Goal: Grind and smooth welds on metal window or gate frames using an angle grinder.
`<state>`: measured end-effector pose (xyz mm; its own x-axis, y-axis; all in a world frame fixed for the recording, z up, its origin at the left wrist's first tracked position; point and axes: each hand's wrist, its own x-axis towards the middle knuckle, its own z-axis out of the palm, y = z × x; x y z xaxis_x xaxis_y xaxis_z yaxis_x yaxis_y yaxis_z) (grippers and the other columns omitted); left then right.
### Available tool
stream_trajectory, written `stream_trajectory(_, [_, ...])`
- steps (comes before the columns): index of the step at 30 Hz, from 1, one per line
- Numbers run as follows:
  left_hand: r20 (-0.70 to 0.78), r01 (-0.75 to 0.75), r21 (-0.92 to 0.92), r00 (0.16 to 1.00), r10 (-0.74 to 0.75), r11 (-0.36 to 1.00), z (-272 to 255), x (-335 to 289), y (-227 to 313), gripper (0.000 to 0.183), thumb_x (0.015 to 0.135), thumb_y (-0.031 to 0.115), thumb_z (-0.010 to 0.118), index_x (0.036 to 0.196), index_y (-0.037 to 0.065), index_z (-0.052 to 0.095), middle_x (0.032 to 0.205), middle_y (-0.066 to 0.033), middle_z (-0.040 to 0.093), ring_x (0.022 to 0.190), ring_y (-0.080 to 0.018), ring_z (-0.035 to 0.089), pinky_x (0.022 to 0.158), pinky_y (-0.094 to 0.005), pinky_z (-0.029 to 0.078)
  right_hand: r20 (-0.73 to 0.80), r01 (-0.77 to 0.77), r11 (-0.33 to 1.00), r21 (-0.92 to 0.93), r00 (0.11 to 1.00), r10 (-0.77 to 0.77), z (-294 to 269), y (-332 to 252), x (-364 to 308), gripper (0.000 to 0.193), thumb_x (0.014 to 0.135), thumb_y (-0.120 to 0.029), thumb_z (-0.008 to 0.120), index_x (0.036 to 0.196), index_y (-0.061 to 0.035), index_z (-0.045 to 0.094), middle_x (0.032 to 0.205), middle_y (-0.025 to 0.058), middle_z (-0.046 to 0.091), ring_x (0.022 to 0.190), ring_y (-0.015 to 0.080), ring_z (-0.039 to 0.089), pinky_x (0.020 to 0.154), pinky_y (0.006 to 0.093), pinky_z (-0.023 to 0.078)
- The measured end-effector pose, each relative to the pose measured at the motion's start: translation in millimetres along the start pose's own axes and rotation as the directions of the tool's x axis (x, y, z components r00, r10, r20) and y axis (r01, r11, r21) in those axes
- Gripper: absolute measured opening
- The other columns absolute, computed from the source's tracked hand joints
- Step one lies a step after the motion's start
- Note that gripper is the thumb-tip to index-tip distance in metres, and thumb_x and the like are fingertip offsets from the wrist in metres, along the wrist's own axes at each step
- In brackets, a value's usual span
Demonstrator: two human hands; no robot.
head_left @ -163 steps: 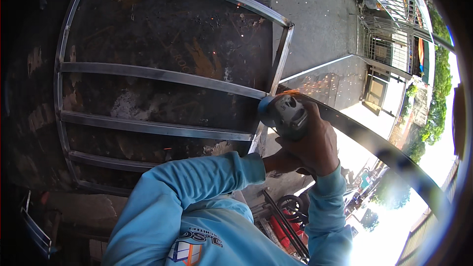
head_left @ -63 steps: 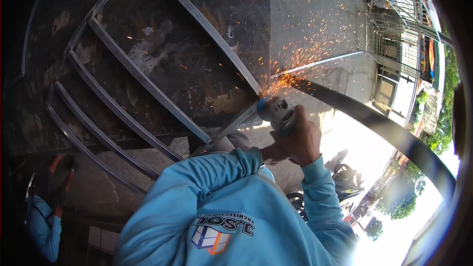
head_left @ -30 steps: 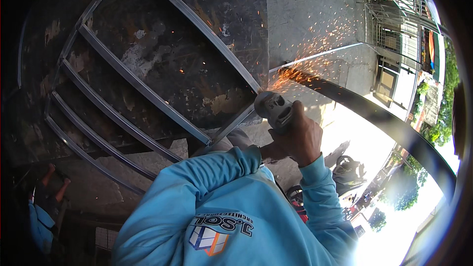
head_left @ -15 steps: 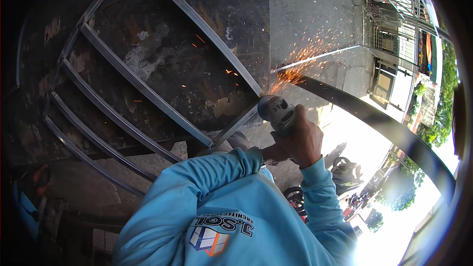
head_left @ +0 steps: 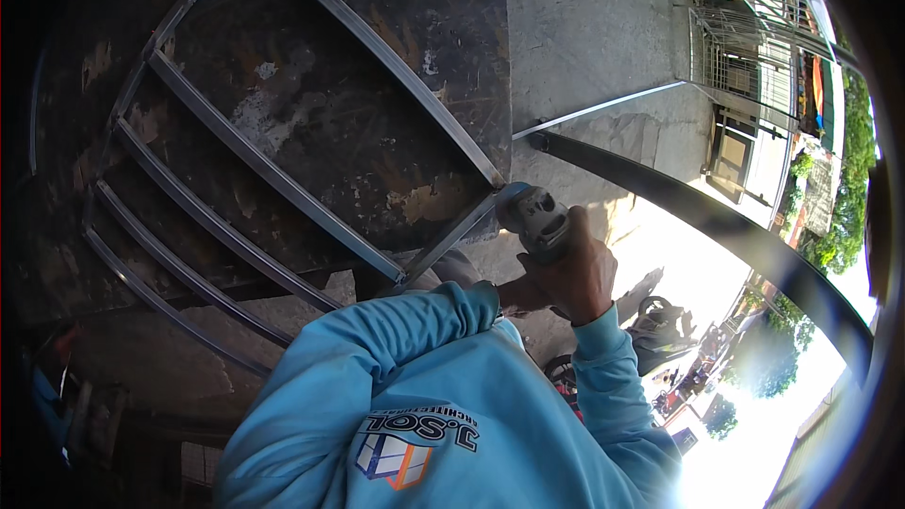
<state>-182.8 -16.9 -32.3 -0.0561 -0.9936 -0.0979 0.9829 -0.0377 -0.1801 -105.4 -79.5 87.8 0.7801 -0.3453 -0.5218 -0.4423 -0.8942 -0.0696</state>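
An angle grinder point(head_left: 542, 223) with a pale body is at the outer corner of a welded metal frame point(head_left: 283, 174), its disc end against or very close to the joint. My right hand point(head_left: 586, 271) is wrapped round the grinder's body. My left hand point(head_left: 524, 294) reaches across from the left and closes on the grinder at its lower end, its fingers mostly hidden by the grinder and the right hand. The frame is made of several grey square tubes, set like rungs between side bars. No sparks show at the disc.
Under the frame is a dark, scarred worktable point(head_left: 452, 0). A long dark metal bar point(head_left: 698, 198) runs to the right, beside a thin bright bar point(head_left: 603, 109). Beyond lie concrete floor point(head_left: 594, 19) and metal grilles point(head_left: 745, 47). A wheeled vehicle point(head_left: 660, 330) stands at the lower right.
The orange sparks that sprayed up and right from the disc are gone. The grinder has barely shifted, and both hands stay on it. The whole view has moved slightly.
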Motion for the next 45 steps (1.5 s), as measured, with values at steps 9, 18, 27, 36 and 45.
stream_trajectory(9, [0.102, 0.077, 0.19, 0.99, -0.098, 0.979, 4.9, -0.5, 13.5, 0.041, 0.092, 0.022, 0.067, 0.128, 0.006, 0.055, 0.11, -0.0088, 0.066, 0.097, -0.0184, 0.064, 0.084, -0.036, 0.053, 0.022, -0.018, 1.0, 0.004, 1.0, 0.018, 1.4, 4.4, 5.2, 0.068, 0.065, -0.035, 0.087, 0.114, -0.0096, 0.048, 0.085, 0.0174, 0.072, 0.078, 0.0421, 0.071, 0.066, 0.0513, 0.054])
stream_trajectory(18, [0.145, 0.116, 0.404, 0.971, -0.189, 0.907, 15.8, -9.7, 34.5, 0.046, 0.089, 0.024, 0.07, 0.128, 0.005, 0.056, 0.109, -0.0107, 0.067, 0.097, -0.0201, 0.066, 0.083, -0.0373, 0.054, 0.02, 0.034, 0.999, 0.02, 0.999, -0.034, 4.7, -1.0, 9.3, 0.066, 0.066, -0.034, 0.085, 0.114, -0.0095, 0.047, 0.081, 0.0177, 0.071, 0.077, 0.0423, 0.071, 0.066, 0.0513, 0.054])
stream_trajectory(27, [-0.343, 0.106, 0.773, 0.899, 0.272, 0.626, 38.6, -16.5, 51.7, 0.051, 0.085, 0.026, 0.073, 0.128, 0.004, 0.056, 0.109, -0.0127, 0.068, 0.098, -0.0217, 0.067, 0.083, -0.0386, 0.055, -0.177, -0.05, 0.989, 0.136, 0.981, 0.074, 1.3, 23.2, 34.3, 0.074, 0.068, -0.032, 0.086, 0.126, -0.0044, 0.05, 0.084, 0.0201, 0.069, 0.077, 0.0376, 0.069, 0.066, 0.0485, 0.053])
stream_trajectory(36, [-0.28, 0.126, 0.95, 0.744, 0.607, 0.284, 22.7, -38.7, 15.9, 0.051, 0.077, 0.026, 0.076, 0.119, 0.002, 0.061, 0.098, -0.0161, 0.069, 0.091, -0.0257, 0.069, 0.079, -0.0409, 0.055, -0.083, 0.141, 0.731, 0.668, 0.99, -0.116, 103.1, 205.1, 32.1, 0.054, 0.09, -0.015, 0.071, 0.138, -0.0019, 0.051, 0.115, 0.0107, 0.066, 0.092, 0.0227, 0.065, 0.086, 0.0366, 0.052])
stream_trajectory(45, [0.235, 0.597, 0.726, 0.25, 0.939, -0.34, 11.1, -186.5, -9.8, 0.042, 0.079, 0.016, 0.069, 0.118, 0.003, 0.06, 0.105, -0.0171, 0.061, 0.099, -0.0344, 0.06, 0.089, -0.045, 0.047, 0.124, -0.109, 0.129, 0.986, 0.986, -0.113, 129.8, 209.3, 37.2, 0.05, 0.095, -0.033, 0.065, 0.132, -0.0019, 0.054, 0.118, 0.0139, 0.063, 0.097, 0.0274, 0.062, 0.087, 0.0437, 0.054])
